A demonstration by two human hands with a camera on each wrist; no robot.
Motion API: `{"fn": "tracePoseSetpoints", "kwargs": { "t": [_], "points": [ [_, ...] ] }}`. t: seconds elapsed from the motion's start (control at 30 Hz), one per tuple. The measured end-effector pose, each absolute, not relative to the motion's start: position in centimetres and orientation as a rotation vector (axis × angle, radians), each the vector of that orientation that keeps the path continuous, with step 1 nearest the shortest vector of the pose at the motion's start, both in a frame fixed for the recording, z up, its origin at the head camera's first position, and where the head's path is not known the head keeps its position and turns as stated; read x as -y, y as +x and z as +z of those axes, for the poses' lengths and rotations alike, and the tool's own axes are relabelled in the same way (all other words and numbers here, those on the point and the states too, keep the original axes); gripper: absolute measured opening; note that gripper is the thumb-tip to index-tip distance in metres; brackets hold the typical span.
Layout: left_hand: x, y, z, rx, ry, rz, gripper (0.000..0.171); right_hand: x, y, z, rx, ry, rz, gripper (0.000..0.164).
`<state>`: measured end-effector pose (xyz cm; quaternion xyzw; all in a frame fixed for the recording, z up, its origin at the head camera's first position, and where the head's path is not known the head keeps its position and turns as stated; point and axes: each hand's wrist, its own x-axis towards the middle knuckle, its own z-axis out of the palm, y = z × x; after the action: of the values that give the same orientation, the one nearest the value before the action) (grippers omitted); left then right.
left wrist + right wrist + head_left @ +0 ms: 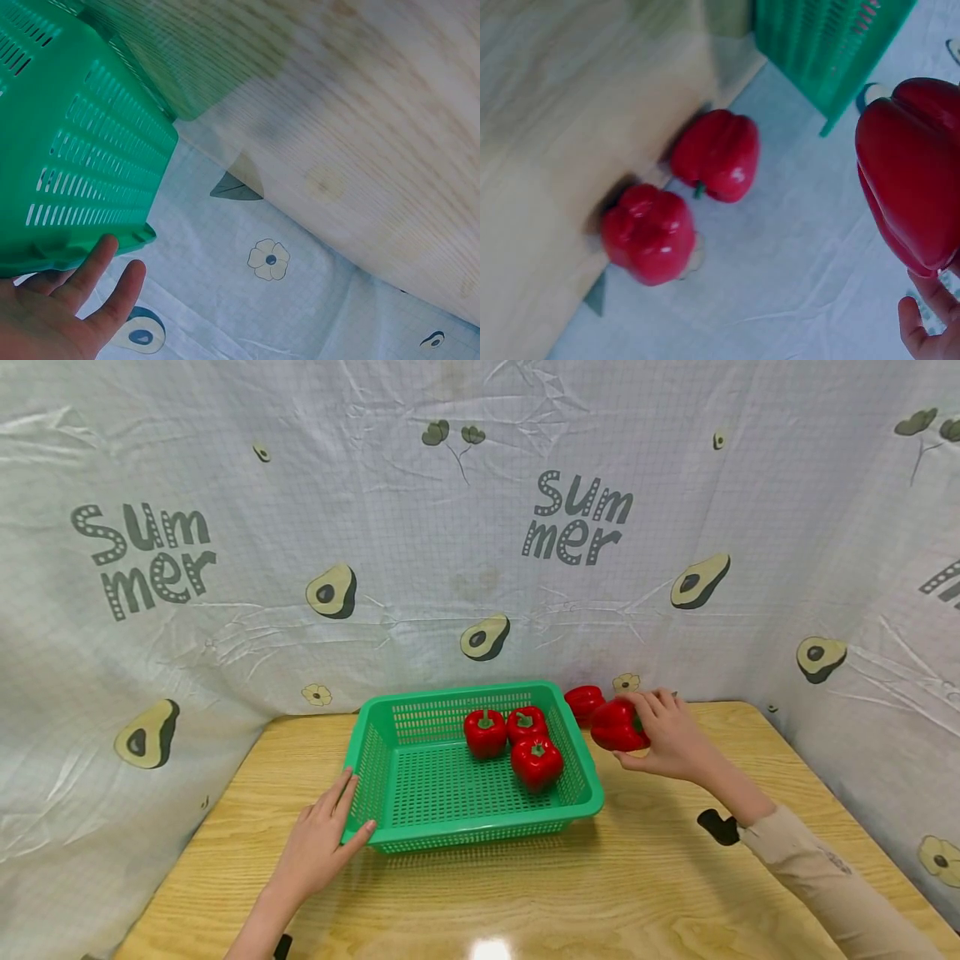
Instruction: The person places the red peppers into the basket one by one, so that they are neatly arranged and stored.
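Note:
A green plastic basket (465, 835) with slotted walls stands on the wooden table, and three red bell peppers (537, 763) sit in its right half. My left hand (318, 843) rests at the basket's left rim near the front corner, its fingers (96, 274) extended along the outside. Off the basket's right side, my right hand (667, 739) grips another red bell pepper (617, 725) above the table. In the right wrist view that held pepper (915, 172) fills the right edge, with fingertips at its lower end.
Two more red bell peppers, one nearer the basket (716, 156) and one farther off (649, 234), lie on the table near its back edge. A printed cloth (420, 568) hangs close behind the table. A black patch (717, 827) shows beside the right forearm.

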<state>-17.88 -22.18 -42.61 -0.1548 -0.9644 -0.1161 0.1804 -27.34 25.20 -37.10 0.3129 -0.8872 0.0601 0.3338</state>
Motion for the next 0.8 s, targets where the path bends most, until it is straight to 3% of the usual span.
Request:
{"fn": "tracePoseSetpoints", "kwargs": {
  "t": [0.8],
  "points": [
    [22.2, -17.8, -42.5, 2.74, -0.436, -0.343, 0.066, -17.3, -25.4, -33.8, 2.324, 1.027, 0.205, 0.072]
  ]
}}
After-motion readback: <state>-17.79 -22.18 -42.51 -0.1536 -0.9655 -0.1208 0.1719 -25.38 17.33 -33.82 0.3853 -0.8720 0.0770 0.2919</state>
